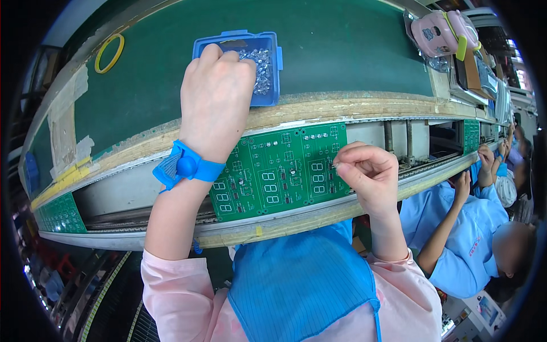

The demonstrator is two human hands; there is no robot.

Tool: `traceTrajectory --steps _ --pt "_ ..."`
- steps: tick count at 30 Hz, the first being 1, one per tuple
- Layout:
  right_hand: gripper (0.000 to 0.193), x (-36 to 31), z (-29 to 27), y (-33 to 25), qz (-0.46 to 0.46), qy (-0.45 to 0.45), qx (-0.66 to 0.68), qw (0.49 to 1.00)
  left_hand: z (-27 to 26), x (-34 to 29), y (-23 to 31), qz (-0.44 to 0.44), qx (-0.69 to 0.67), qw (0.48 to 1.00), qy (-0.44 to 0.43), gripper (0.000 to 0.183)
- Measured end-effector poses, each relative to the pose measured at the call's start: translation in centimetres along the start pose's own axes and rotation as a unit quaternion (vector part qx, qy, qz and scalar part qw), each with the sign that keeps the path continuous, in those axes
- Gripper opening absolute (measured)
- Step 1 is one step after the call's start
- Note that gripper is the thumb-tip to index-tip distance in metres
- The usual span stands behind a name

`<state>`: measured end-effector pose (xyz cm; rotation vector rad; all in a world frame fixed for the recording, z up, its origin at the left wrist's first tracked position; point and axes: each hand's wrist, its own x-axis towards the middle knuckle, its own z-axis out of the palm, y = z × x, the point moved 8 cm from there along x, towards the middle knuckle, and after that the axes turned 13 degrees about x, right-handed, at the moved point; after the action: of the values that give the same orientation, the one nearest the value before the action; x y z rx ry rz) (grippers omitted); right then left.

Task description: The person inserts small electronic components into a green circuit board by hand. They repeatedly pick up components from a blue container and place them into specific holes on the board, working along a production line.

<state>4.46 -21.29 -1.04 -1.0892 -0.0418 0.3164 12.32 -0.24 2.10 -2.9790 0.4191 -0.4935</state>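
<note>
My left hand, with a blue wrist strap below it, reaches into a blue plastic bin of small clear components with leads. Its fingers are curled down and the fingertips are hidden. A green circuit board panel with outlined digit displays and several small parts lies on the rails beneath. Beside the panel's right edge, my right hand is closed in a pinch. A tiny part shows at its thumb and fingertip, too small to name.
A yellow ring lies on the green bench mat. At the far right stands a pink container by stacked boxes. More green boards sit along the rails. To the right, a co-worker in a blue smock works at the line.
</note>
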Motion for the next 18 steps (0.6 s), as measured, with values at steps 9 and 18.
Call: traceTrajectory --steps 9,18 --pt "0.010 0.4 1.6 -1.0 -0.086 -0.014 -0.205 0.975 -0.5 0.3 -0.7 -0.008 -0.057 0.998 0.032 0.006" --pt "0.021 1.7 1.6 0.0 -0.199 -0.045 -0.438 0.876 -1.4 0.1 -2.6 -0.019 -0.140 0.988 0.067 0.008"
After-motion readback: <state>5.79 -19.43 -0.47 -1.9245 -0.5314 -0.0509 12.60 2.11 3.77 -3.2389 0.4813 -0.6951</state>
